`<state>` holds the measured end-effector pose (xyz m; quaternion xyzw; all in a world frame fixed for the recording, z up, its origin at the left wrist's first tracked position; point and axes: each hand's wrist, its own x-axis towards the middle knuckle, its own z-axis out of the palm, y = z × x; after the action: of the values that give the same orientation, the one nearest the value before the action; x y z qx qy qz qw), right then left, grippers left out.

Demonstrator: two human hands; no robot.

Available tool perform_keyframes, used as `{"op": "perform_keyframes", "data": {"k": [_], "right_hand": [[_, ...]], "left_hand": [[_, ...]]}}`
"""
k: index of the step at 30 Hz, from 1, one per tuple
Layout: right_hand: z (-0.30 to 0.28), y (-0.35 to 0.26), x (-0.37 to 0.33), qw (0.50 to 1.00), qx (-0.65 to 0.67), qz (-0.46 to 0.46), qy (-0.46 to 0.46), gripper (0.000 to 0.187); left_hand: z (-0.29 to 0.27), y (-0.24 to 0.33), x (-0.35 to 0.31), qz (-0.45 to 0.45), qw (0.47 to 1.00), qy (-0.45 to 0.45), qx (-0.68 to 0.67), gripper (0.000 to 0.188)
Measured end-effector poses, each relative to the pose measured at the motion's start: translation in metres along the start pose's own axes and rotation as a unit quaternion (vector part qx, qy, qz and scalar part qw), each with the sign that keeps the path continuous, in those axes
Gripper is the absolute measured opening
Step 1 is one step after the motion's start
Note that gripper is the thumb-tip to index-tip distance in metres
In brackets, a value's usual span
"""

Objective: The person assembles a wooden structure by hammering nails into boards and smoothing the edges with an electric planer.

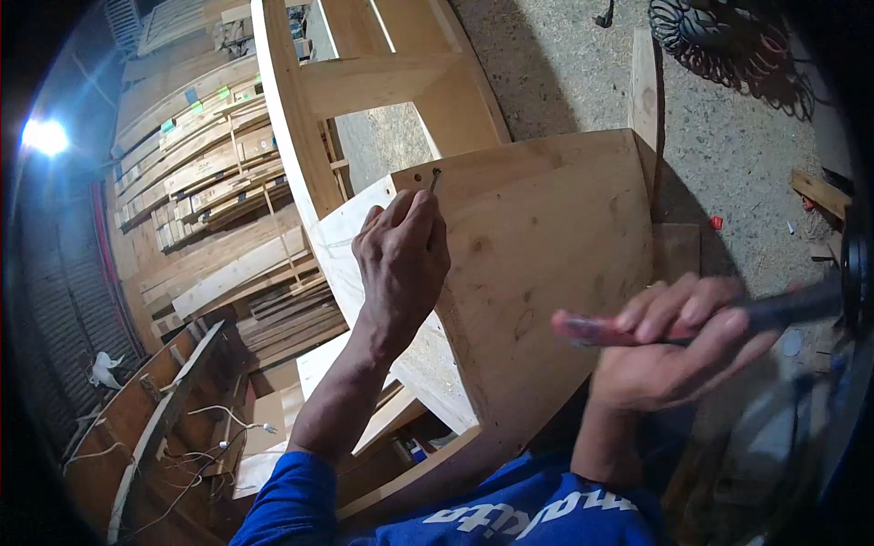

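Note:
My left hand is pinched around a thin nail, which stands near the upper edge of a wide wooden panel. A small dark hole shows in the wood just left of the nail. My right hand, blurred by motion, is wrapped around the red and black handle of a hammer. The hammer's dark head lies at the right rim of the picture, well apart from the nail. The panel is part of a larger wooden frame that reaches away from me.
Stacked boards and lumber lie at the left. Below them, a white plug and cord hang by a curved wooden piece. A coiled hose rests on the concrete floor at the far right. A bright lamp shines at the left.

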<state>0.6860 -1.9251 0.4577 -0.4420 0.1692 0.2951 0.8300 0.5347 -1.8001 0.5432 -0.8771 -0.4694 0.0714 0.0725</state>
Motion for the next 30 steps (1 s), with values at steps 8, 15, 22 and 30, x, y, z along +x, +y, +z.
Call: {"op": "perform_keyframes", "data": {"k": [8, 15, 22, 30], "right_hand": [[-0.019, 0.049, -0.03, 0.893, -0.269, 0.109, -0.344, 0.045], [-0.025, 0.076, -0.047, 0.899, -0.273, 0.052, -0.339, 0.056], [-0.046, 0.061, -0.026, 0.902, -0.283, 0.011, -0.326, 0.054], [-0.05, 0.06, -0.015, 0.875, -0.347, -0.026, -0.336, 0.056]], "left_hand": [[0.0, -0.011, -0.005, 0.018, 0.999, 0.006, 0.029, 0.008], [0.005, -0.005, -0.001, 0.027, 0.999, 0.017, 0.015, 0.01], [0.007, -0.006, -0.004, 0.029, 0.998, 0.045, 0.024, 0.01], [0.013, -0.013, -0.014, 0.041, 0.991, 0.13, -0.009, 0.01]]}}
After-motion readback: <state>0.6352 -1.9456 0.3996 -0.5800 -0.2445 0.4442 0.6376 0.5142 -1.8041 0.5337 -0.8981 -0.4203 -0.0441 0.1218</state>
